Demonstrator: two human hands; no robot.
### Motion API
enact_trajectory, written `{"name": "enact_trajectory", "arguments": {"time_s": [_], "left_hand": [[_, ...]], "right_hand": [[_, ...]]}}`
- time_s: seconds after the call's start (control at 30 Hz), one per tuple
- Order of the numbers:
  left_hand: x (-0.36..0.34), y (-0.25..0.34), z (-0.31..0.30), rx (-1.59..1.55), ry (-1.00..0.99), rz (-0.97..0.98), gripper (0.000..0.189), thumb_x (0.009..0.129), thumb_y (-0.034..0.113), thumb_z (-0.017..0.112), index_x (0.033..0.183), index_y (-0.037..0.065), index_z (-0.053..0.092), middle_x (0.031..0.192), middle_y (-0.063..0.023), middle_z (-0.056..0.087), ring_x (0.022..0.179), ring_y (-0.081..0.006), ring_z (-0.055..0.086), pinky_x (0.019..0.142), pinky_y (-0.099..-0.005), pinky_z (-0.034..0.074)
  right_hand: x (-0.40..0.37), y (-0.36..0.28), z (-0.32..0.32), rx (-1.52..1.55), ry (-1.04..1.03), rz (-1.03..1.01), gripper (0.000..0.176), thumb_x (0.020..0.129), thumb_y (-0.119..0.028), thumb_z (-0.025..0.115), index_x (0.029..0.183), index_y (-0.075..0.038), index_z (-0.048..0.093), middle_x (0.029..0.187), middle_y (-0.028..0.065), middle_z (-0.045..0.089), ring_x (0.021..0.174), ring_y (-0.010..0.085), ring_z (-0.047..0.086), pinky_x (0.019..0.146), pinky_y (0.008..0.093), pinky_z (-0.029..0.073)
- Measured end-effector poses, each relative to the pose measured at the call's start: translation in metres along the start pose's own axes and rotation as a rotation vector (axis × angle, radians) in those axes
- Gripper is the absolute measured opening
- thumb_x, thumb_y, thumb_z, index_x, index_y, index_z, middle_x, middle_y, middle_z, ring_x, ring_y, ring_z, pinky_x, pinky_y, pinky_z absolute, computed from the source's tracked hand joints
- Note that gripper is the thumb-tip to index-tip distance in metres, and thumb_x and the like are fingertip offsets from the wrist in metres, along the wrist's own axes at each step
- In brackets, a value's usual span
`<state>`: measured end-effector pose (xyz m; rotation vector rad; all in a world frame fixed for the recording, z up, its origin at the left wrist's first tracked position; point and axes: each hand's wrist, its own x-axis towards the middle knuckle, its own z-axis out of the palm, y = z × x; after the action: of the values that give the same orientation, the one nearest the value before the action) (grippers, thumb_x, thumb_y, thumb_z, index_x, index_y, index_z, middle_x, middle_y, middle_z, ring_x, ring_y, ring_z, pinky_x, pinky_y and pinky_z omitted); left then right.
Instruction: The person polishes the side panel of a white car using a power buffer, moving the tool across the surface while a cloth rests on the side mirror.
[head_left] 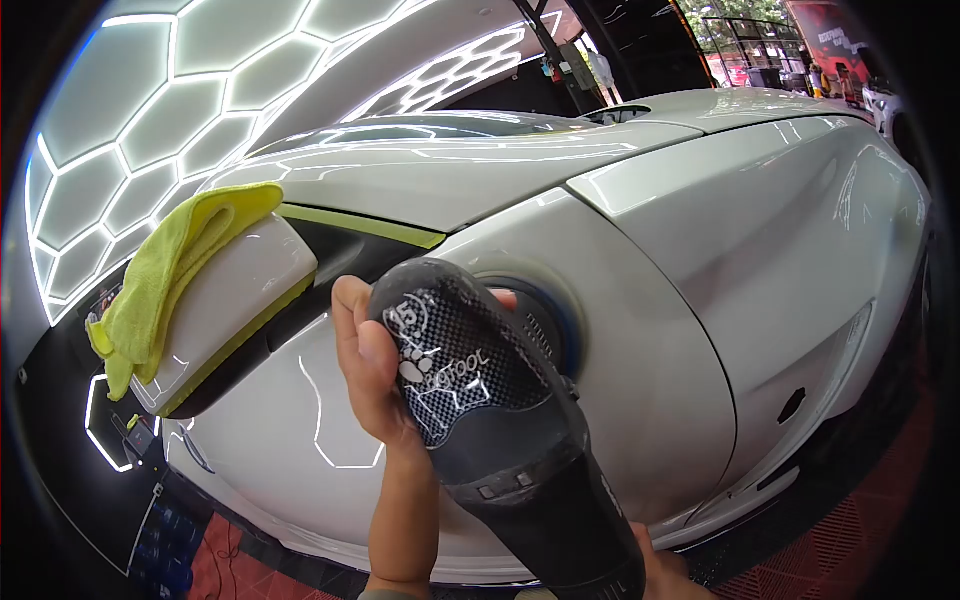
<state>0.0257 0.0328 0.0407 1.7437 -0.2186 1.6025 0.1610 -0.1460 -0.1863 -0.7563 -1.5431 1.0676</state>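
A black car polisher (490, 400) with a carbon-pattern cover is held against the white car door (640, 350). Its round pad (565, 310) looks smeared, as if turning, and lies on the panel. My left hand (370, 350) is wrapped around the polisher's head, with fingertips showing on its far side. At the lower edge, my right hand (665, 570) grips the body's rear end, its fingers mostly hidden. A yellow-green microfiber cloth (165, 290) drapes over the white side mirror (250, 290), left of my left hand.
Green masking tape (370, 225) runs along the window's lower edge, with more tape under the mirror housing. Hexagonal lights (160, 110) cover the wall and reflect in the paint. Red floor tiles (850, 530) lie beside the car. Dark-blue bottles (165, 550) stand at lower left.
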Motion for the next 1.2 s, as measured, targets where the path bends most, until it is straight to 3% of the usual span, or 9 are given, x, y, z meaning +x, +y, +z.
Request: {"name": "enact_trajectory", "arguments": {"time_s": [0.5, 0.6, 0.77, 0.83, 0.9, 0.97, 1.07, 1.13, 1.2], "left_hand": [[0.017, -0.019, 0.048, -0.095, -0.041, -0.131, 0.032, 0.09, 0.034, 0.056, 0.09, 0.01, 0.035, 0.086, -0.0214, 0.064, 0.079, -0.0385, 0.069, 0.067, -0.044, 0.06], [0.02, -0.016, 0.046, -0.134, -0.031, -0.15, 0.024, 0.091, 0.018, 0.055, 0.086, 0.013, 0.032, 0.074, 0.0031, 0.04, 0.061, -0.0022, 0.037, 0.056, -0.0173, 0.035], [0.037, -0.014, 0.026, -0.093, 0.003, -0.144, 0.022, 0.093, 0.02, 0.054, 0.085, 0.014, 0.035, 0.073, 0.0063, 0.034, 0.066, -0.0009, 0.033, 0.058, -0.0161, 0.029], [0.047, -0.012, 0.014, 0.081, -0.088, -0.127, 0.026, 0.094, 0.031, 0.047, 0.089, 0.01, 0.032, 0.088, -0.0247, 0.064, 0.084, -0.0382, 0.069, 0.07, -0.0425, 0.06], [0.051, -0.008, 0.008, 0.079, -0.084, -0.108, 0.025, 0.095, 0.029, 0.047, 0.09, 0.01, 0.032, 0.088, -0.0243, 0.064, 0.084, -0.0376, 0.069, 0.07, -0.0423, 0.06], [0.051, -0.001, 0.002, -0.057, 0.013, -0.109, 0.022, 0.094, 0.02, 0.054, 0.084, 0.014, 0.035, 0.076, 0.0064, 0.035, 0.066, -0.001, 0.03, 0.059, -0.0173, 0.028], [0.038, 0.017, -0.016, -0.034, 0.037, -0.062, 0.021, 0.095, 0.019, 0.051, 0.087, 0.012, 0.033, 0.078, 0.0004, 0.04, 0.071, -0.007, 0.049, 0.067, -0.0241, 0.047], [0.025, 0.028, -0.029, -0.064, 0.047, -0.043, 0.021, 0.095, 0.019, 0.051, 0.088, 0.011, 0.032, 0.079, -0.0036, 0.047, 0.076, -0.0121, 0.059, 0.072, -0.0289, 0.054], [0.012, 0.034, -0.049, -0.013, 0.032, 0.053, 0.026, 0.096, 0.03, 0.05, 0.091, 0.01, 0.033, 0.088, -0.0206, 0.063, 0.083, -0.0389, 0.068, 0.071, -0.0431, 0.06]], "right_hand": [[-0.031, -0.002, -0.023, 0.134, 0.179, 0.207, 0.126, 0.054, -0.026, 0.094, 0.148, 0.0, 0.014, 0.138, 0.0142, 0.038, 0.13, 0.026, 0.034, 0.11, 0.037, 0.024], [-0.025, -0.013, -0.024, 0.148, 0.166, 0.313, 0.125, 0.054, -0.026, 0.094, 0.148, 0.0, 0.016, 0.136, 0.014, 0.039, 0.129, 0.0262, 0.035, 0.109, 0.0373, 0.024], [-0.008, -0.024, -0.021, 0.012, 0.122, 0.196, 0.115, 0.059, -0.018, 0.091, 0.147, -0.001, 0.02, 0.127, 0.0139, 0.048, 0.114, 0.0263, 0.051, 0.098, 0.0408, 0.04], [0.0, -0.012, -0.018, 0.179, 0.12, 0.314, 0.108, 0.063, -0.008, 0.088, 0.147, -0.002, 0.021, 0.12, 0.0162, 0.052, 0.089, 0.0235, 0.061, 0.075, 0.038, 0.053], [0.01, -0.017, -0.013, 0.225, 0.11, 0.285, 0.107, 0.063, -0.006, 0.087, 0.147, -0.003, 0.02, 0.117, 0.0167, 0.054, 0.08, 0.0214, 0.062, 0.067, 0.0359, 0.053], [0.017, -0.014, -0.007, 0.276, 0.101, 0.259, 0.106, 0.064, -0.003, 0.086, 0.147, -0.004, 0.02, 0.114, 0.0173, 0.055, 0.071, 0.0192, 0.062, 0.059, 0.0337, 0.053], [0.027, -0.007, 0.0, 0.231, 0.068, 0.121, 0.113, 0.064, -0.009, 0.088, 0.149, -0.005, 0.013, 0.125, 0.0212, 0.05, 0.091, 0.0254, 0.063, 0.062, 0.0334, 0.054], [0.046, -0.034, 0.001, 0.17, -0.062, 0.093, 0.107, 0.07, 0.0, 0.081, 0.144, -0.002, 0.003, 0.126, 0.0213, 0.048, 0.105, 0.0248, 0.061, 0.087, 0.0375, 0.053], [0.045, -0.033, 0.009, 0.13, -0.066, 0.109, 0.11, 0.069, -0.004, 0.083, 0.145, -0.003, 0.004, 0.129, 0.0216, 0.046, 0.107, 0.0259, 0.059, 0.086, 0.0375, 0.053]]}}
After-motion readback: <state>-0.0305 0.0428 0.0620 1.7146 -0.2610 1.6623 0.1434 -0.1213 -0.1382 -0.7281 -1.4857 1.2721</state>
